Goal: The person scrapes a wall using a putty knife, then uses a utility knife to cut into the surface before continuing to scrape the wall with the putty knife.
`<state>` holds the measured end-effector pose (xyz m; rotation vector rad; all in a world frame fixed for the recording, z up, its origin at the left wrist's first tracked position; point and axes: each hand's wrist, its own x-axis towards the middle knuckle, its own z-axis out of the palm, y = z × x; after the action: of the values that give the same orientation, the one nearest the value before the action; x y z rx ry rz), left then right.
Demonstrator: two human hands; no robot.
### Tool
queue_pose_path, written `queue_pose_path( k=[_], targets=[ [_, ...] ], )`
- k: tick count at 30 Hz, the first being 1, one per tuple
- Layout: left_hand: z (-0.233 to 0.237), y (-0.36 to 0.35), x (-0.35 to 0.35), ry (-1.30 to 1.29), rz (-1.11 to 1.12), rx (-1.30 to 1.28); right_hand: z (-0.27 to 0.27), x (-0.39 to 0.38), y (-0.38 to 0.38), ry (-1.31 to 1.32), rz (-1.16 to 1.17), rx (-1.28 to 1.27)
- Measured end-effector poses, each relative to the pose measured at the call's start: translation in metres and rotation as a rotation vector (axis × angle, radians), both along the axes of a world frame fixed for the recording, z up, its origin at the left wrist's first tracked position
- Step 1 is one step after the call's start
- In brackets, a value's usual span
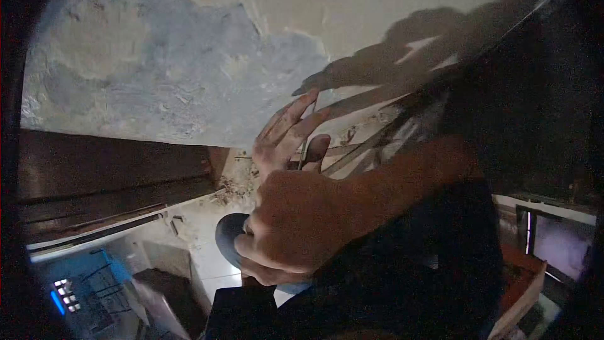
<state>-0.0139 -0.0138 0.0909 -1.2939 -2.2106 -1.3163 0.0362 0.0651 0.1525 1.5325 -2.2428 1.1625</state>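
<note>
My left hand [286,135] is raised close to a large blue-grey and cream painted surface [163,63]. Its fingers are bent, and a thin metallic stick-like tool [304,153] runs between them and the thumb. In front of its wrist, my right hand [289,223] is curled into a fist, its bare forearm reaching in from the right. Whatever the fist grips is hidden. A dark grey rounded object [231,238] shows just left of the fist. Shadows of hands and arms fall across the painted surface.
Dark brown panelling [113,173] lies below the painted surface at left. A blue item [94,283] and dark boxes [163,289] are at lower left, beside pale floor tiles [211,264]. At lower right are a reddish-brown box [522,277] and a framed panel [560,245].
</note>
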Motion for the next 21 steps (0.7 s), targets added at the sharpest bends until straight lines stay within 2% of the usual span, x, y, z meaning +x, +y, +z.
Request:
queue_pose_path(
  k=[1, 4, 8, 13, 16, 17, 18, 20, 21],
  targets=[
    [-0.002, -0.001, -0.004, 0.030, -0.021, -0.001, 0.003, -0.001, 0.000, 0.010, -0.001, -0.020],
    [-0.011, -0.002, -0.023, 0.140, -0.091, -0.012, 0.013, -0.002, 0.004, -0.035, -0.007, 0.128],
    [-0.028, 0.001, -0.041, 0.248, -0.154, 0.003, 0.012, -0.003, 0.014, 0.075, 0.035, -0.102],
    [0.005, 0.015, -0.020, 0.311, -0.163, 0.067, 0.007, 0.005, 0.005, 0.019, 0.107, -0.156],
    [0.024, 0.011, 0.002, 0.508, 0.051, -0.198, -0.002, 0.017, -0.009, 0.078, 0.055, -0.142],
    [0.044, 0.017, 0.019, 0.358, 0.056, -0.236, -0.006, 0.019, -0.015, 0.139, 0.001, -0.159],
    [0.046, 0.017, 0.015, 0.364, 0.066, -0.238, -0.002, 0.021, -0.013, 0.145, 0.011, -0.161],
    [0.047, 0.006, 0.010, 0.446, -0.099, -0.244, 0.003, 0.029, -0.018, 0.124, -0.004, 0.142],
    [0.045, 0.003, 0.014, 0.392, -0.058, -0.260, 0.016, 0.024, 0.007, 0.070, 0.120, -0.064]
  ],
)
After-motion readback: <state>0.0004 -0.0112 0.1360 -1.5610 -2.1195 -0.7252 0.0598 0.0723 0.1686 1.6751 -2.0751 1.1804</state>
